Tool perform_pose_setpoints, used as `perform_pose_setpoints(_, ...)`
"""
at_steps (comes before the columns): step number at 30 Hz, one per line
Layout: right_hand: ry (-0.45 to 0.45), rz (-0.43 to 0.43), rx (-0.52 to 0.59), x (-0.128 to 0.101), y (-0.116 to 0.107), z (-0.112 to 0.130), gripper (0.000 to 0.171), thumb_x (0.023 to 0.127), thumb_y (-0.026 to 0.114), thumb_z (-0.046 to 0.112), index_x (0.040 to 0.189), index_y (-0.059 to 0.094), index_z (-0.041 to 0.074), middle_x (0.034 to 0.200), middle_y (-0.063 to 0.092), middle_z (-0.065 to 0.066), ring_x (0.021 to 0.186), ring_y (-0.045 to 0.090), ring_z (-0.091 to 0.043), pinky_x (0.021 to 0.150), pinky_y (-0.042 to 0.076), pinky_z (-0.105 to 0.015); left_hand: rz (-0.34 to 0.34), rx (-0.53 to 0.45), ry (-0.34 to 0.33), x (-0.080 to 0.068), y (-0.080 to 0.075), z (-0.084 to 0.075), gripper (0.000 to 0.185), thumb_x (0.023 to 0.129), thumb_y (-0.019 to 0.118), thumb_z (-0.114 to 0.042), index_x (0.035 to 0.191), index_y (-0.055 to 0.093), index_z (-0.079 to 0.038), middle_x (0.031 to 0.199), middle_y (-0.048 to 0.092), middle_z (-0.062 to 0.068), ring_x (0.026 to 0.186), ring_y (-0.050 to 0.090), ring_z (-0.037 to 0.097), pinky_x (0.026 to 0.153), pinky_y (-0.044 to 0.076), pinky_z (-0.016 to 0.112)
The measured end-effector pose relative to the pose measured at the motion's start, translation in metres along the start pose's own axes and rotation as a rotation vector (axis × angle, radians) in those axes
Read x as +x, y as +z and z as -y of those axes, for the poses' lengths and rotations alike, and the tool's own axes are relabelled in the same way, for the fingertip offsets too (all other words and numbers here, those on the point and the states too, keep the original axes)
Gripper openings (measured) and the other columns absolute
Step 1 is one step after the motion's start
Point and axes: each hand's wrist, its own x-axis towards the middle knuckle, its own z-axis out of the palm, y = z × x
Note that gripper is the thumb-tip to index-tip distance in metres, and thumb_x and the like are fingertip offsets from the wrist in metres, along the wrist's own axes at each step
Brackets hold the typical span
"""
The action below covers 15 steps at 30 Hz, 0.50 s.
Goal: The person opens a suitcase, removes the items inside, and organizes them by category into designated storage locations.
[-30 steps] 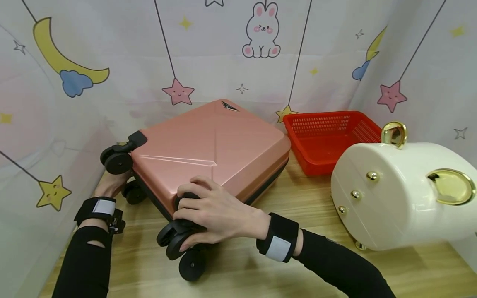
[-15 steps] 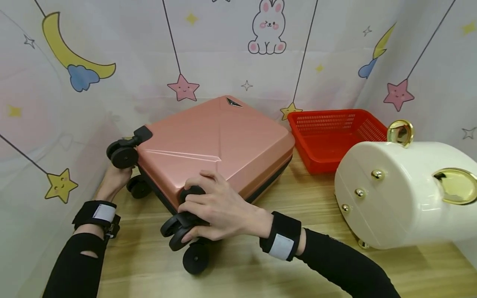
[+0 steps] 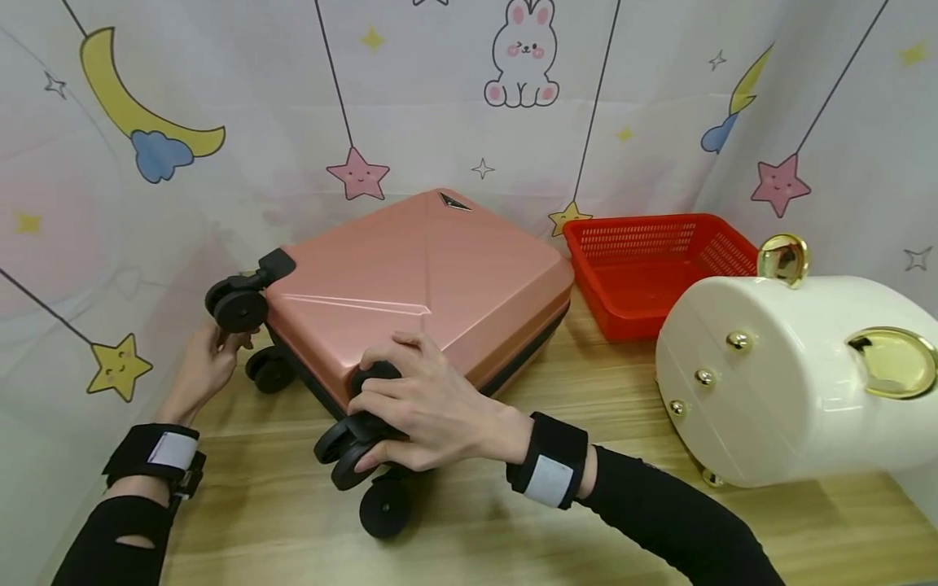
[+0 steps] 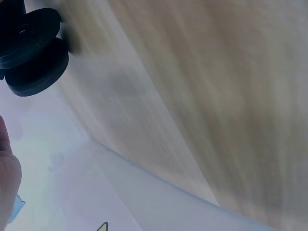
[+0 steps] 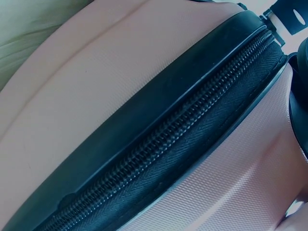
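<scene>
A pink hard-shell suitcase (image 3: 425, 268) lies flat on the wooden table, its black wheels toward me. My right hand (image 3: 428, 407) grips the near corner, fingers curled over the black wheel mount and thumb against a caster wheel (image 3: 352, 464). Below the far-left caster wheel (image 3: 240, 309) is my left hand (image 3: 205, 370), its fingers loosely bent. In the left wrist view that hand (image 4: 7, 183) shows at the edge, apart from a caster wheel (image 4: 33, 72). The suitcase's black zipper (image 5: 178, 127) runs across the right wrist view; the right fingers are mostly out of that view.
Behind and right of the suitcase stands a red plastic basket (image 3: 611, 313). A cream rounded case (image 3: 733, 391) with gold knobs and a gold ring is at the right. A printed curtain (image 3: 440, 106) encloses the back and sides of the table (image 3: 557, 529).
My left hand has drawn back toward me and left, out from under the suitcase's left corner. The right hand keeps its grip, and the suitcase stays about where it was.
</scene>
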Motion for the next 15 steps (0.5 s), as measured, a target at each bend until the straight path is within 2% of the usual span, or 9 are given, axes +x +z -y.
perform_pose_setpoints(1,-0.002,-0.001,0.0,0.0,0.0,0.0,0.053,0.086,0.059,0.073,0.11,0.071,0.026,0.1,0.07,0.018,0.129,0.047,-0.018,0.115,0.029,-0.053,-0.004,0.006,0.005,-0.002,0.0,0.0,0.019,0.103,0.048,-0.001,0.104,0.066,0.005,0.081,0.063,0.011,0.072,0.048,-0.013,0.064,0.034,0.014)
perform_pose_setpoints(3,-0.001,-0.001,-0.001,0.001,0.0,-0.001,0.053,0.087,0.058,0.072,0.11,0.071,0.026,0.1,0.069,0.018,0.129,0.047,-0.018,0.115,0.029,-0.053,-0.022,0.018,0.011,-0.005,0.0,-0.002,0.018,0.103,0.05,-0.002,0.103,0.067,0.004,0.081,0.063,0.006,0.075,0.048,-0.016,0.068,0.034,0.014)
perform_pose_setpoints(7,0.005,0.004,0.002,0.002,0.0,-0.002,0.053,0.086,0.059,0.072,0.111,0.071,0.026,0.1,0.07,0.018,0.13,0.047,-0.018,0.115,0.029,-0.054,-0.062,0.026,0.05,-0.012,-0.001,-0.005,0.014,0.101,0.055,-0.001,0.102,0.068,0.004,0.083,0.059,-0.017,0.079,0.047,-0.019,0.07,0.034,0.012)
perform_pose_setpoints(9,0.01,0.01,0.005,0.002,-0.001,-0.003,0.053,0.086,0.06,0.071,0.111,0.071,0.026,0.1,0.07,0.017,0.13,0.047,-0.018,0.115,0.028,-0.054,-0.08,0.024,0.085,-0.015,-0.001,-0.008,0.011,0.099,0.057,0.001,0.1,0.068,0.005,0.085,0.058,-0.022,0.081,0.047,-0.02,0.072,0.035,0.009)
perform_pose_setpoints(11,0.013,0.015,0.008,0.001,-0.002,-0.003,0.053,0.086,0.06,0.071,0.111,0.071,0.026,0.101,0.07,0.017,0.13,0.047,-0.018,0.115,0.028,-0.054,-0.086,0.026,0.119,-0.017,-0.001,-0.011,0.008,0.096,0.059,0.005,0.099,0.067,0.006,0.085,0.061,-0.018,0.081,0.047,-0.02,0.072,0.035,0.007)
perform_pose_setpoints(15,0.019,0.024,0.012,0.001,-0.003,-0.003,0.052,0.087,0.06,0.071,0.112,0.07,0.026,0.102,0.07,0.017,0.13,0.047,-0.018,0.115,0.028,-0.054,-0.082,0.069,0.172,-0.023,-0.003,-0.02,0.007,0.092,0.062,0.01,0.096,0.067,0.006,0.084,0.069,0.01,0.083,0.046,-0.022,0.072,0.037,0.006)
